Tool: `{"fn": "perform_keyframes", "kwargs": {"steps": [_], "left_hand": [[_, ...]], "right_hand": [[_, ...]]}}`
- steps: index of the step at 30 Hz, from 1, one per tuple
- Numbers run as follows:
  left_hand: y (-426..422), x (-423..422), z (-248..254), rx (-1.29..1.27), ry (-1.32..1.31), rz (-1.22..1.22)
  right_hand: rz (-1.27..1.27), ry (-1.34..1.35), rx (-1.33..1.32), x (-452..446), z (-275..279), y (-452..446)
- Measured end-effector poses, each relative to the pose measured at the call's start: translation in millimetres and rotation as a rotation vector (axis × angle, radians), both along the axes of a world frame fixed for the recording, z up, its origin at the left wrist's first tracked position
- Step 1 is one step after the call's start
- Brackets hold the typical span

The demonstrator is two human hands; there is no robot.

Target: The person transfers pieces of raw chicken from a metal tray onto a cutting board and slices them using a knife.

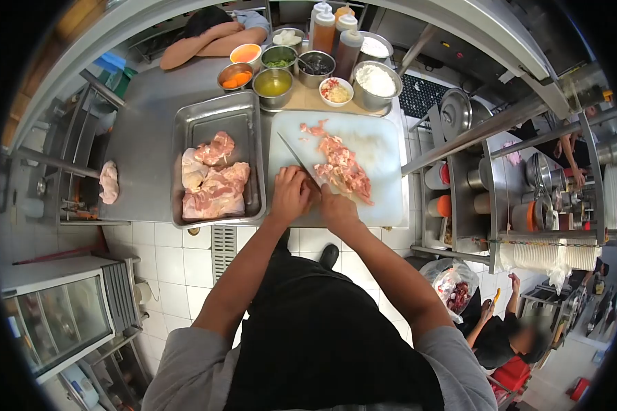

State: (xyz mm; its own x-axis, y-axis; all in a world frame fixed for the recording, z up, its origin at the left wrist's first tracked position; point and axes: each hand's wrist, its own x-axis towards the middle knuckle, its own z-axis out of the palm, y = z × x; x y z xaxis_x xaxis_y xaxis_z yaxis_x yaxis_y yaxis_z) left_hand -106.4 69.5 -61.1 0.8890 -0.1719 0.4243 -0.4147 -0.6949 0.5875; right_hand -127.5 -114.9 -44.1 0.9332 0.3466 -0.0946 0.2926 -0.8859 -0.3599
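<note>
My right hand (339,209) is closed round the handle of a kitchen knife (296,155), whose blade points up and left over the white cutting board (384,151). Beside the knife, at the board's lower left, my left hand (292,194) has its fingers bent together; what they hold, if anything, is hidden. Cut pieces of raw chicken (343,168) lie in a heap on the board, right of the blade. To the left, a metal tray (219,109) holds larger raw chicken pieces (216,188).
Metal bowls of ingredients, including orange slices (236,80) and white powder (376,81), stand behind the board with squeeze bottles (324,31). One chicken piece (108,182) lies at the table's left edge. A person's folded arms (209,42) rest at the far side.
</note>
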Motion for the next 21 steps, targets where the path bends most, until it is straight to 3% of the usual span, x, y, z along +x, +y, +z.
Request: {"fn": "perform_keyframes", "kwargs": {"steps": [7,11,17,21], "left_hand": [[-5.7,0.8,1.0,0.051,0.005,0.069],[-5.2,0.4,-5.8,0.021,-0.017,0.081],[-3.6,-1.7,0.6,0.007,0.035,0.058],[3.3,-4.2,-1.5,-0.161,0.039,0.070]], "right_hand": [[-0.064,0.286,-0.098,-94.2,42.1,-69.1],[-0.070,0.349,-0.112,-86.8,44.8,-61.6],[0.071,-0.076,0.148,12.2,-19.8,-15.6],[0.038,-0.083,0.145,26.8,-13.6,-7.4]]}}
